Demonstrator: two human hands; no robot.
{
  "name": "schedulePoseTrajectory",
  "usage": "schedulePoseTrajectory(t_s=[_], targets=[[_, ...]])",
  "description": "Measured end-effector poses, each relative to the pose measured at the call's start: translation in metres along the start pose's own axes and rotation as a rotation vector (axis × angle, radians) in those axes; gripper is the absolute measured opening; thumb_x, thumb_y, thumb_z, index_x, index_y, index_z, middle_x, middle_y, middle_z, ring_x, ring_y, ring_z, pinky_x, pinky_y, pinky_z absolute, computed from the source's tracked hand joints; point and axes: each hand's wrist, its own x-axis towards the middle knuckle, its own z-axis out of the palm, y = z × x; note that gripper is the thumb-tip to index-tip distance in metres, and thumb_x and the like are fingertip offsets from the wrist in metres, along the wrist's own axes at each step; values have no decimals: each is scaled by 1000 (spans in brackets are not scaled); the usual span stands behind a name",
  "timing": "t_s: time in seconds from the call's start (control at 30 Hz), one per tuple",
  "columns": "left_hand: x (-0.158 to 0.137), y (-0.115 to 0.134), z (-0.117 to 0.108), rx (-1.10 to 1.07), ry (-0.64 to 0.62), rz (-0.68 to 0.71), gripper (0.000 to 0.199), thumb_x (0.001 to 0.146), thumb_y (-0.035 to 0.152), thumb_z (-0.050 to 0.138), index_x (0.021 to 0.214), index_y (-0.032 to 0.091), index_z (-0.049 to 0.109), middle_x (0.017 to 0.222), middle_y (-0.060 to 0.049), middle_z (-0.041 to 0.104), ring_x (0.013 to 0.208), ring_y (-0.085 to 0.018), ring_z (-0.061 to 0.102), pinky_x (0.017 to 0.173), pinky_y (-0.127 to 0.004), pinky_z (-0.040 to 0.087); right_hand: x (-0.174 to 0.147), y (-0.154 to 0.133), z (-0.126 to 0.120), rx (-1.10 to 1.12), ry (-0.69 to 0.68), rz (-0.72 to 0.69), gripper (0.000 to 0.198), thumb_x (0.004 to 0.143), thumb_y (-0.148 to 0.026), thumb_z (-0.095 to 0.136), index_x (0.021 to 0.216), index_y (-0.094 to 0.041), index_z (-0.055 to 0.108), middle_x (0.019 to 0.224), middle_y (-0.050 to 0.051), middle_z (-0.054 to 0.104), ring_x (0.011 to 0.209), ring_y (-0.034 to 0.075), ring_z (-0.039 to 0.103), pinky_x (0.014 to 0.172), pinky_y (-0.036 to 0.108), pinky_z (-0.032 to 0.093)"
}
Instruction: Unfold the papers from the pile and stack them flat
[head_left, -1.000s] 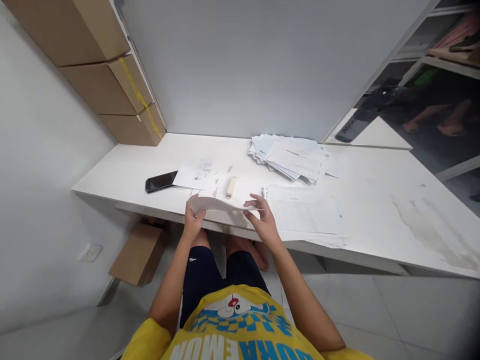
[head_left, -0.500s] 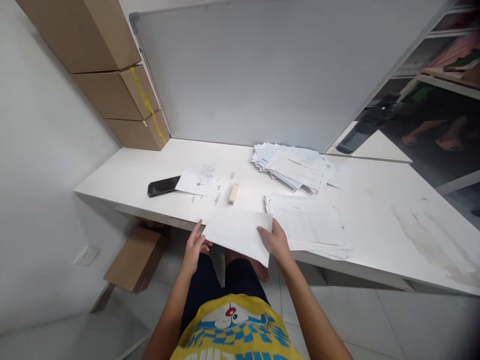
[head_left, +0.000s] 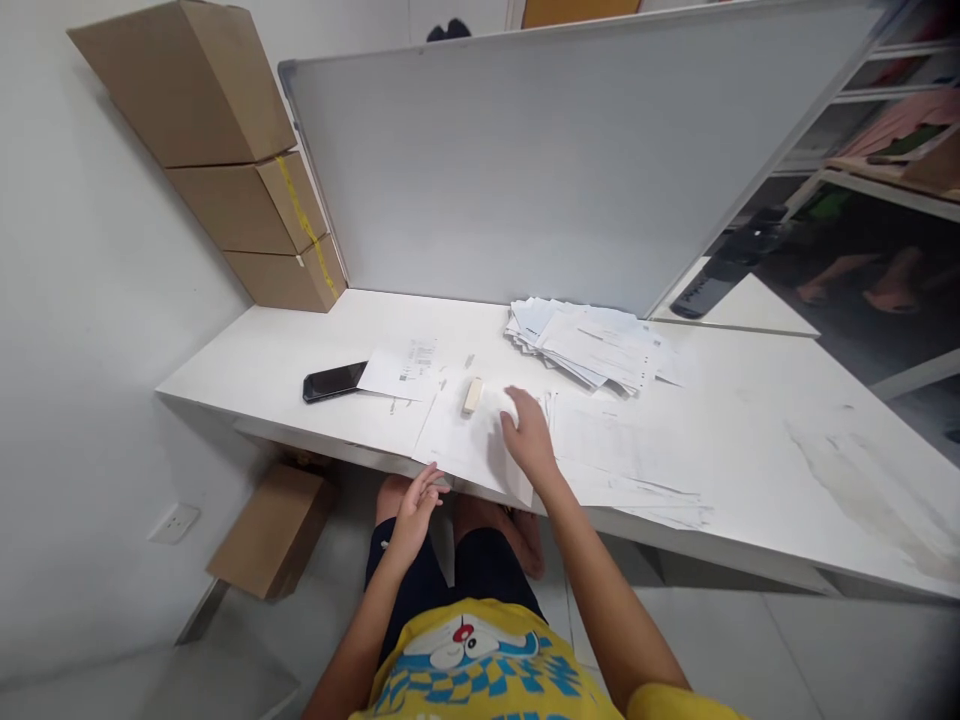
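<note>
A white sheet of paper (head_left: 472, 450) lies at the table's front edge, its near edge reaching the rim. Over the right part of that sheet is my right hand (head_left: 529, 435), open, with thumb and fingers apart and nothing between them. My left hand (head_left: 421, 500) is just in front of the table edge, fingers loosely stretched and holding nothing, the tips close to the sheet's near edge. A small cream-coloured block (head_left: 472, 396) lies by the sheet's far part, left of my right fingers; its kind I cannot make out.
Left on the table (head_left: 247, 370) are a black phone (head_left: 330, 382) and a printed sheet (head_left: 394, 372) touching it. To the right lie a fanned paper stack (head_left: 589, 340) and a nearer stack (head_left: 637, 450). Behind stand a whiteboard (head_left: 510, 170) and stacked cardboard boxes (head_left: 247, 210).
The sheet has come down from between my hands onto the table. My right hand has let go of it and moved forward; my left hand has shifted slightly right and back from it.
</note>
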Motion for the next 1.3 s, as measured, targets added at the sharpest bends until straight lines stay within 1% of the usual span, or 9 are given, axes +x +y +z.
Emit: schedulePoseTrajectory(t_s=[0.13,0.37,0.57,0.7,0.87,1.0,1.07,1.17,1.3], targets=[[5,2,13,-3,8,6,52,84,45,60,130,22,54,112,-11,64,97,-21,63,77,-33,52,10,-6,20,-118,-178,-176,55,74,-1,35,121,-16,60,129,12,58,122,24,50,108,48,33],[9,6,19,-10,19,42,53,84,43,60,131,20,54,103,-9,66,97,-21,61,78,-32,52,-4,-3,44,-218,-169,-122,62,72,3,36,126,-19,58,132,11,57,122,24,49,110,52,24],[9,14,25,-13,98,29,54,82,49,60,127,18,59,95,-10,69,91,-22,64,78,-34,53,-2,-13,41,-266,-236,-134,59,75,0,39,130,-16,55,137,14,53,123,28,49,108,51,27],[4,17,30,15,140,47,47,83,48,59,119,18,64,106,-11,69,100,-24,63,82,-35,52,-6,-22,34,-271,-212,-119,53,82,-7,41,134,-12,50,141,16,49,126,30,46,109,52,27],[-17,24,27,101,244,109,38,87,42,55,117,22,65,122,-9,65,111,-25,60,95,-39,48,-50,-31,22,-143,-311,-260,62,88,-33,50,146,-20,33,147,13,41,131,30,42,104,49,37],[-43,38,22,170,279,171,32,90,39,51,111,23,69,112,-9,69,100,-24,64,90,-39,51,-98,-38,10,-50,-395,-335,60,88,-21,45,147,-25,33,143,10,48,126,26,49,98,46,45],[-55,45,23,223,234,247,28,90,36,51,104,24,73,104,-8,71,95,-24,66,87,-39,52,-114,-36,-3,6,-353,-316,58,88,-13,39,144,-28,39,139,7,52,123,25,53,96,46,47],[-63,51,32,266,85,393,27,91,31,50,102,26,74,102,-8,72,97,-26,65,88,-43,52,-125,-16,-38,58,-186,-198,49,87,-20,43,134,-33,52,129,5,60,119,27,56,96,52,47],[-52,51,54,283,-176,544,30,92,23,46,109,26,71,107,-10,70,103,-26,63,90,-47,51,-124,31,-94,-124,263,-18,30,87,-37,49,110,-32,68,112,7,69,117,32,57,98,61,40]])
